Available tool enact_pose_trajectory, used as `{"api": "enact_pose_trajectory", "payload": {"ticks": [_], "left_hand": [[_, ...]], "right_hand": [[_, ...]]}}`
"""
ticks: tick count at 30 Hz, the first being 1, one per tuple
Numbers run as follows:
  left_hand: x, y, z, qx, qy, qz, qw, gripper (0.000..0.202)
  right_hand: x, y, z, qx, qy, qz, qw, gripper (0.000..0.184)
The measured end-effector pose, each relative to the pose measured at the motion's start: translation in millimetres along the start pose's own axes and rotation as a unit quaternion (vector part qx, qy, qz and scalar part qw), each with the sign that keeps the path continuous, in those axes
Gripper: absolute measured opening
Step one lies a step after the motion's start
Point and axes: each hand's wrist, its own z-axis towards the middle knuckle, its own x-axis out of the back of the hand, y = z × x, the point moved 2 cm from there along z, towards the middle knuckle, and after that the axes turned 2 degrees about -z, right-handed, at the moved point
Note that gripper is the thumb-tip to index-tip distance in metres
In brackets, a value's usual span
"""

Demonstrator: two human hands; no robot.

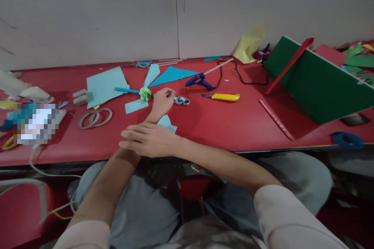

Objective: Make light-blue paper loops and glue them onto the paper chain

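My left hand (162, 102) reaches out over the red table (233, 124) with its fingers curled into a loose pinch; what they hold, if anything, is too small to make out. It lies between a green paper rosette (145, 93) on a blue stick and a small blue paper chain (182, 101). My right hand (147, 140) rests flat across my left forearm near the table's front edge, fingers stretched out and empty. A scrap of light blue paper (168, 122) lies just beyond it.
Light blue paper sheets (105, 83) and a blue triangle (172, 75) lie behind the rosette. A blue glue gun (198, 81), yellow utility knife (224, 97), scissors (143, 63), tape rings (96, 118), a red strip (276, 113) and a tilted green board (318, 81) also sit there.
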Motion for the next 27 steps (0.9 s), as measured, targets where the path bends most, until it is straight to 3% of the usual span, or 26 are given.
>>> {"api": "enact_pose_trajectory", "payload": {"ticks": [2, 5, 9, 11, 14, 17, 19, 22, 24, 27], "left_hand": [[-10.6, 4, 13, 0.020, 0.011, -0.021, 1.000, 0.019], [-26.6, 11, 30, -0.005, 0.027, -0.057, 0.998, 0.019], [-47.1, 19, 53, -0.055, 0.041, -0.114, 0.991, 0.021], [-53.1, 21, 66, -0.061, 0.057, -0.114, 0.990, 0.021], [-56.4, 21, 85, -0.043, 0.066, -0.097, 0.992, 0.019], [-54.8, 20, 97, -0.028, 0.066, -0.075, 0.995, 0.017], [-52.4, 18, 101, -0.020, 0.069, -0.065, 0.995, 0.016], [-47.1, 16, 99, -0.010, 0.072, -0.070, 0.995, 0.021], [-43.3, 16, 94, -0.013, 0.024, -0.087, 0.996, 0.033], [-37.2, 20, 85, 0.007, -0.160, -0.127, 0.979, 0.047]], "right_hand": [[-13, 7, 0, 0.065, 0.022, -0.023, 0.997, 0.040], [-19, 29, -13, 0.134, 0.035, -0.049, 0.989, 0.036], [-17, 65, -37, 0.134, 0.027, -0.110, 0.985, 0.029], [-13, 76, -46, 0.156, 0.065, -0.128, 0.977, 0.027], [-8, 83, -55, 0.195, 0.079, -0.145, 0.967, 0.029], [-6, 90, -59, 0.158, 0.046, -0.179, 0.970, 0.030], [-5, 92, -61, 0.137, 0.073, -0.188, 0.970, 0.027], [-7, 92, -63, 0.156, 0.095, -0.187, 0.965, 0.032], [-9, 91, -62, 0.150, 0.056, -0.196, 0.968, 0.037], [-9, 85, -56, 0.140, 0.016, -0.198, 0.970, 0.035]]}}
